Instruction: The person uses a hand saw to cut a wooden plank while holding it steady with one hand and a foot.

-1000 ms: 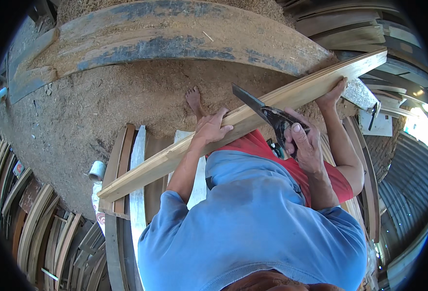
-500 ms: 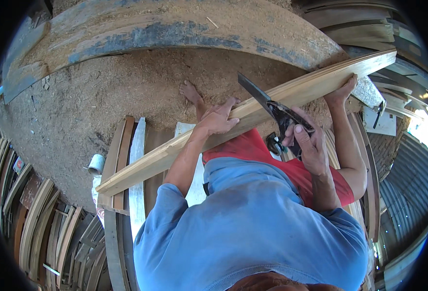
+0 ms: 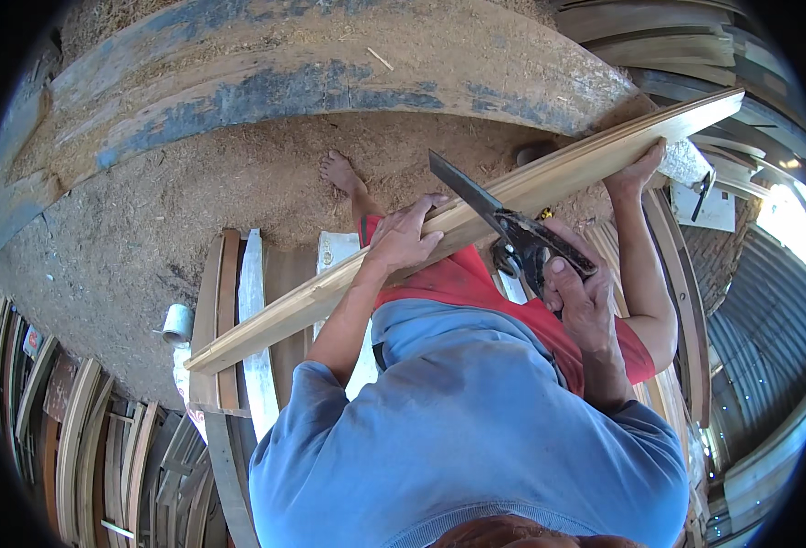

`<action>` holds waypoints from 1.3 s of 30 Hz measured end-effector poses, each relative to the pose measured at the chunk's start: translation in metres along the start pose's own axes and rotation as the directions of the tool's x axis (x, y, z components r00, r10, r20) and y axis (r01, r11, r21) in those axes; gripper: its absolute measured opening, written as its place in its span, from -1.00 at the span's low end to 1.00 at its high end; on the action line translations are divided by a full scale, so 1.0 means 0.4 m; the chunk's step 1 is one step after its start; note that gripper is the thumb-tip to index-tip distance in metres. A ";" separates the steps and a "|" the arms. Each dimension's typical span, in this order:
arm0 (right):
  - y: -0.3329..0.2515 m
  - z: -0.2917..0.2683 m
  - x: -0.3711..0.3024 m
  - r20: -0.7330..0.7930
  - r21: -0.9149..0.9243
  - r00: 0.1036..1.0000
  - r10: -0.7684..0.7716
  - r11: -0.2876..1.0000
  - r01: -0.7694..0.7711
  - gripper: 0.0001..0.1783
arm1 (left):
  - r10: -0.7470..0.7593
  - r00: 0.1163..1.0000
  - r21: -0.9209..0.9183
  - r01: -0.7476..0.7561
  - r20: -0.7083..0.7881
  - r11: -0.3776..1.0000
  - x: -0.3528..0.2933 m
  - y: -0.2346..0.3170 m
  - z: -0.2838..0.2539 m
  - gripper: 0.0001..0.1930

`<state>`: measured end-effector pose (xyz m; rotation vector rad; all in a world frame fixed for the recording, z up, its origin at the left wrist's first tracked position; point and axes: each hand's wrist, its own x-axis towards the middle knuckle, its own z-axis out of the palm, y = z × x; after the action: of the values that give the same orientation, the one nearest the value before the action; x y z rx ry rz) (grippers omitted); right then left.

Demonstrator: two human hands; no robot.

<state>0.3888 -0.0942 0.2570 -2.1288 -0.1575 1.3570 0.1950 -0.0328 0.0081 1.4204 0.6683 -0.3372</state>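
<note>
While the bladed tool (image 3: 514, 230) was clasped by the right hand (image 3: 583, 290), the plank (image 3: 467, 226) was grasped by the left hand (image 3: 403, 243), its long axis running near left to far right; right of that grip, it was visually crossed by the blade (image 3: 463, 188), contact undetermined.

A dark saw (image 3: 512, 226) crosses a slanting pale plank (image 3: 463, 228).

Fisheye head view: plank (image 3: 460, 229) is looked down upon from close above, with both its ends framed.
</note>
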 end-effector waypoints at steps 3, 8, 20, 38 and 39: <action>0.000 0.003 0.008 -0.011 0.008 1.000 0.012 1.000 -0.012 -0.44 | 0.013 0.999 0.007 -0.014 0.036 1.000 0.005 0.012 -0.006 -0.33; 0.005 -0.012 0.025 0.018 -0.027 1.000 0.002 1.000 -0.002 -0.42 | 0.091 0.995 -0.017 -0.090 0.029 0.996 0.024 -0.013 0.018 -0.32; 0.013 -0.009 0.018 0.021 0.047 1.000 0.017 0.999 -0.018 -0.41 | 0.034 0.996 -0.048 -0.030 0.088 0.998 0.028 0.009 0.005 -0.33; 0.011 0.000 -0.003 0.012 -0.026 1.000 0.027 0.999 -0.027 -0.55 | 0.039 0.998 -0.046 -0.036 0.052 0.998 0.032 -0.005 0.026 -0.35; 0.017 0.003 -0.003 -0.008 -0.017 1.000 0.026 1.000 -0.026 -0.56 | 0.030 0.997 -0.032 -0.028 0.066 0.999 0.031 -0.005 0.027 -0.35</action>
<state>0.3859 -0.0998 0.2539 -2.1568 -0.1387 1.3666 0.2057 -0.0416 -0.0009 1.3826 0.5962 -0.3485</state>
